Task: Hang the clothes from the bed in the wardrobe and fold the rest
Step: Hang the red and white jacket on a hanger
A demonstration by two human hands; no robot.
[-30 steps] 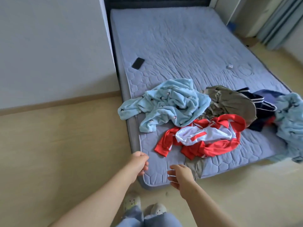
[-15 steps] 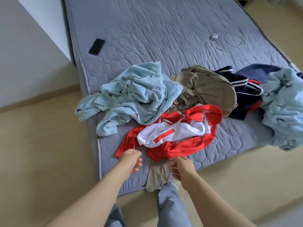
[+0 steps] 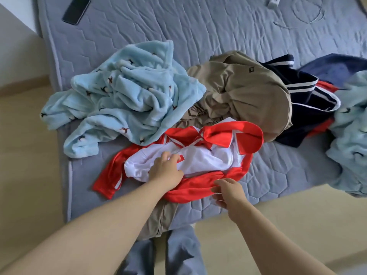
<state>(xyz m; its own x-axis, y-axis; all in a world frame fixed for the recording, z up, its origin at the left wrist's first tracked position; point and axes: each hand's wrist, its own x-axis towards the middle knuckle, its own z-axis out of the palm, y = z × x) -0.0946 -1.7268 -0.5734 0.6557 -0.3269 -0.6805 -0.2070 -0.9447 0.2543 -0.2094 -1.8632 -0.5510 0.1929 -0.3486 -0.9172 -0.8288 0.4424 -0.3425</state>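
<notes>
Reaching for the red and white jacket point(image 3: 218, 137) on the bed's point(image 3: 198, 36) near edge, the left hand point(image 3: 165, 169) curls its fingers into the white part, likely to lift it. The right hand point(image 3: 228, 192) touches the red hem with bent fingers; I cannot tell if they pinch. The blue fleece point(image 3: 129, 100) and tan clothes point(image 3: 248, 92) overlap it and may drag along.

— What's lying up top?
— A flat black rectangular phone point(image 3: 76, 9).
— Anything level with it?
— Far to the phone's right, a small white plastic charger plug point(image 3: 273, 1), then its thin pale cable point(image 3: 306, 22), looped.
— And the other way?
— Left of the phone, plain white wall point(image 3: 12, 18); below and left of it, pale beige wood-look floor point(image 3: 25, 155).
</notes>
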